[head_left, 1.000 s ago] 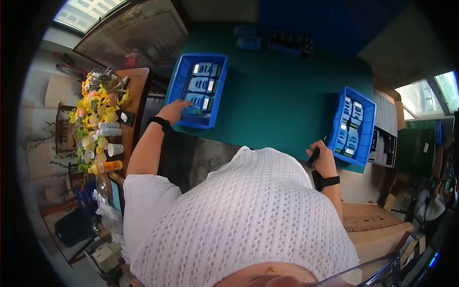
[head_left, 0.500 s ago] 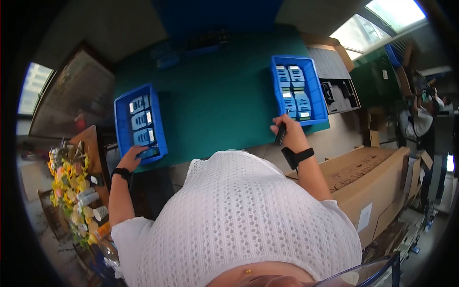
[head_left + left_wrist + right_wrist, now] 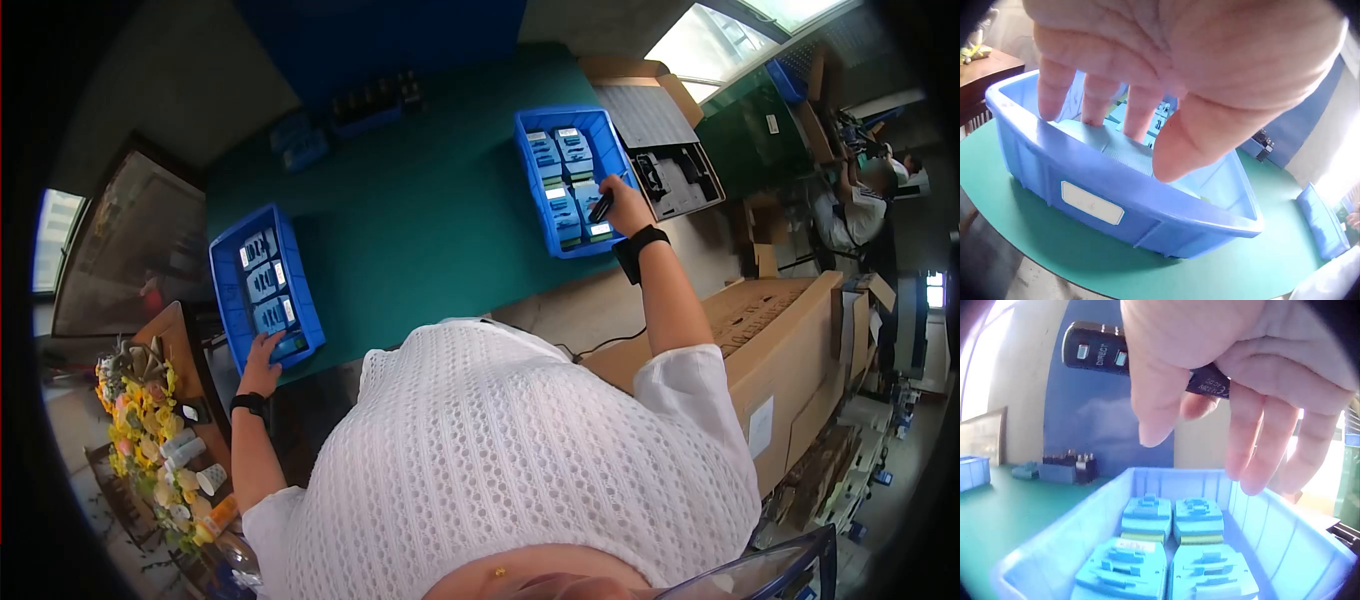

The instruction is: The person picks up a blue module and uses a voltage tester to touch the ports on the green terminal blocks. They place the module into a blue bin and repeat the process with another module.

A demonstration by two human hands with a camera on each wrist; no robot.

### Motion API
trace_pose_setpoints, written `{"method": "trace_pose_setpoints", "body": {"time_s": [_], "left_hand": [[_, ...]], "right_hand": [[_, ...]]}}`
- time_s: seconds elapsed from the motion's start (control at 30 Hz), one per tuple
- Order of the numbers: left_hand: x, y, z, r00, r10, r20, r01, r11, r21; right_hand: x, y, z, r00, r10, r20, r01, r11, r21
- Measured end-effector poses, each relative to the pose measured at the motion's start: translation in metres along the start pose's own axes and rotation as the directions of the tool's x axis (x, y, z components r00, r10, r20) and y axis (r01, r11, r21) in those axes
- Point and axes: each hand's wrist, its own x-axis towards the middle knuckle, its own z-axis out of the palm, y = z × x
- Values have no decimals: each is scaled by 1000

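My left hand (image 3: 262,367) reaches over the near wall of the left blue bin (image 3: 223,287). In the left wrist view its fingers hang down inside, at the light-blue blocks (image 3: 1129,153); whether they grip one is hard to tell. My right hand (image 3: 627,208) is above the right blue bin (image 3: 551,225), pinching a black device (image 3: 1094,350) marked DIRECT between thumb and index finger, the other fingers hanging loosely. Below it in the right wrist view, light-blue blocks (image 3: 1122,569) with green parts stand in pairs.
Both bins stand on the green table (image 3: 400,220). At its far side are a small bin of dark items (image 3: 368,118) and light-blue pieces (image 3: 303,145). An open box with grey foam (image 3: 690,180) adjoins the right bin. A cardboard box (image 3: 780,370) stands at the right.
The head view has turned toward the right. My right hand, still holding the black device, has moved from the right bin's near corner to above its blocks. My left hand stays at the left bin.
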Motion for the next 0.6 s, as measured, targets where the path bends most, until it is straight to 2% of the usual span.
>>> {"method": "trace_pose_setpoints", "body": {"time_s": [0.07,0.1,0.17,0.27,0.4,0.43,0.5,0.6], "left_hand": [[-3,15,9,999,-47,-13,49,985,164],[-4,20,13,997,-76,-22,79,980,183],[-7,25,19,990,-137,-38,142,966,217],[-9,12,28,977,-34,-212,74,980,183],[-16,42,7,872,-90,-481,-12,979,-205],[-18,52,3,858,-136,-496,-30,950,-312],[-20,68,-2,830,-229,-509,-75,858,-508],[-16,81,-5,836,-150,-528,-268,729,-630]], "right_hand": [[17,9,11,990,-16,137,26,997,-77],[24,7,12,978,-27,207,47,995,-93],[36,3,15,951,49,306,12,981,-194],[46,2,16,918,118,378,14,944,-330],[52,11,25,858,146,492,106,888,-448],[53,12,26,835,150,529,144,868,-475],[56,14,26,845,106,524,182,865,-468],[61,21,25,866,89,491,171,872,-460]]}}
